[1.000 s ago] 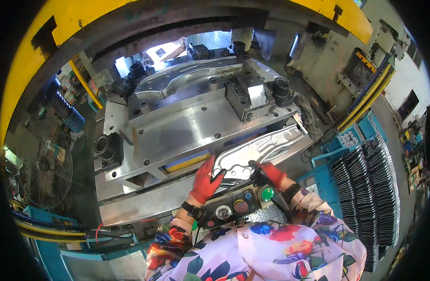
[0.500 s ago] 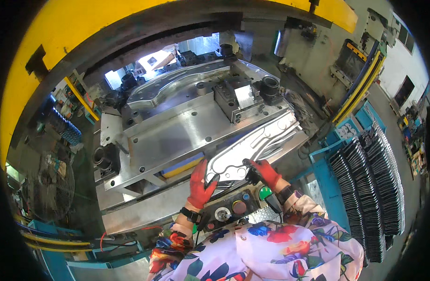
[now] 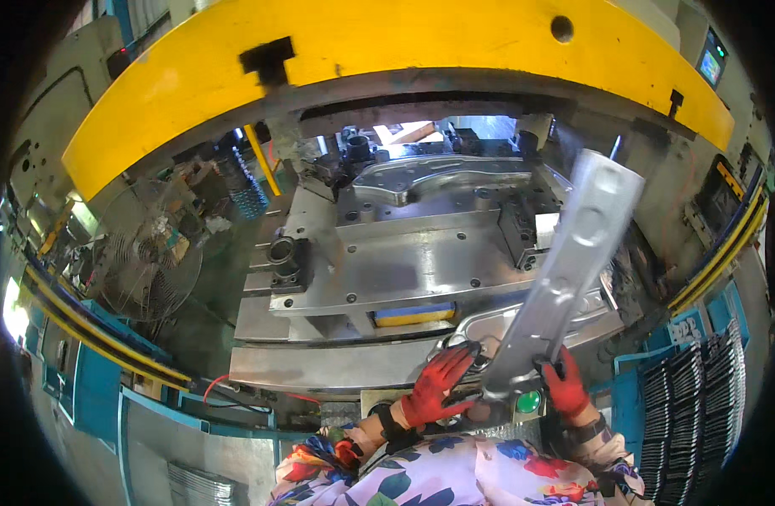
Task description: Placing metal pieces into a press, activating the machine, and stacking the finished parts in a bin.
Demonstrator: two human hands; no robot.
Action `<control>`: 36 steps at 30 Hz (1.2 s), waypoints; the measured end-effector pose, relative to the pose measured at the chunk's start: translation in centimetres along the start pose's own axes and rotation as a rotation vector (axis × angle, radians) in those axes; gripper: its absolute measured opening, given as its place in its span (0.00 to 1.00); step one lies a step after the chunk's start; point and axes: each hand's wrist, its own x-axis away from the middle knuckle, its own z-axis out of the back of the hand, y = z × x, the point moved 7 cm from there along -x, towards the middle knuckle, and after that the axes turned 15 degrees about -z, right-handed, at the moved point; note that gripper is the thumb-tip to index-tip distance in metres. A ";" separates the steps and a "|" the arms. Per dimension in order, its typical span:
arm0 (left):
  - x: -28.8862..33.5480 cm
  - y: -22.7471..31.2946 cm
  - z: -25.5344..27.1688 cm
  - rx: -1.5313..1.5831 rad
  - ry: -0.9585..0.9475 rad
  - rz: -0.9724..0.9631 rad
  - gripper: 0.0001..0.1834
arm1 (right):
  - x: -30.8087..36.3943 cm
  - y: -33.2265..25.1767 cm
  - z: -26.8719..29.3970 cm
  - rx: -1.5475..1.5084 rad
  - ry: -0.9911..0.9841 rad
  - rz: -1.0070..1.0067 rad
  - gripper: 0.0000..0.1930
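Metal panel now tilted up, off the die, green button below.

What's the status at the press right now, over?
Left hand and right hand, both red-gloved, grip the long metal panel. Panel tilted up off the die. Nothing blocking it.

Bright, even light, glare on the steel die block, heavy fisheye bending, black corners, raised panel motion-blurred.

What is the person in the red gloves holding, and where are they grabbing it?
A long stamped metal panel, tilted up from the press. Both gloved hands grip its near, lower end: the left hand on its left edge, the right hand on its right edge.
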 end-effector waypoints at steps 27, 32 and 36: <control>7.7 -5.0 22.0 -0.139 0.545 0.292 0.26 | -7.0 -2.6 -22.3 -0.566 -0.256 -0.214 0.14; -0.9 -10.2 24.1 -0.163 0.299 0.223 0.28 | -7.3 -2.3 -22.4 -0.523 -0.252 -0.166 0.17; -7.7 -15.2 24.2 -0.344 0.159 0.162 0.32 | -6.0 -4.6 -23.5 -0.509 -0.323 -0.228 0.16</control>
